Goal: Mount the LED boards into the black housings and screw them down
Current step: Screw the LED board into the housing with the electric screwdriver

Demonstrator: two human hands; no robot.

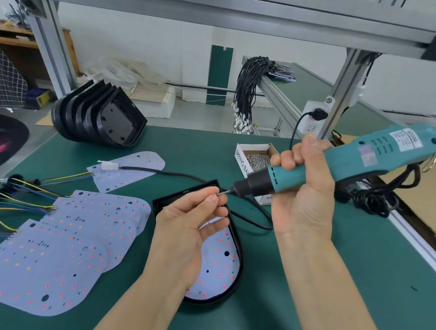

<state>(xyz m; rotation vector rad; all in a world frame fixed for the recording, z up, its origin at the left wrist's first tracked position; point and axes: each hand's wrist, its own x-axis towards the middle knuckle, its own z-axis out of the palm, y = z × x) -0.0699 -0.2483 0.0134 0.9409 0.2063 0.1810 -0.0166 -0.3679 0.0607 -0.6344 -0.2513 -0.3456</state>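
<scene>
Right now the right hand (303, 193) is wrapped around a teal electric screwdriver (339, 162), holding it tilted with its tip pointing down and to the left. The left hand (187, 229) pinches a tiny screw (220, 194) between thumb and finger, right at the tip of the screwdriver.

Under both hands, a black housing (238, 268) lies flat on the green table (357, 288). A white LED board (218, 264) with little red dots sits inside it. A black cable (180, 174) runs from the housing to a white plug.

To the left is a pile of more LED boards (61, 252) (their thin wires are blue and yellow). Farther back, a stack of black housings (100, 114) leans on the table. A small box of screws (257, 159) stands just beside the screwdriver.
</scene>
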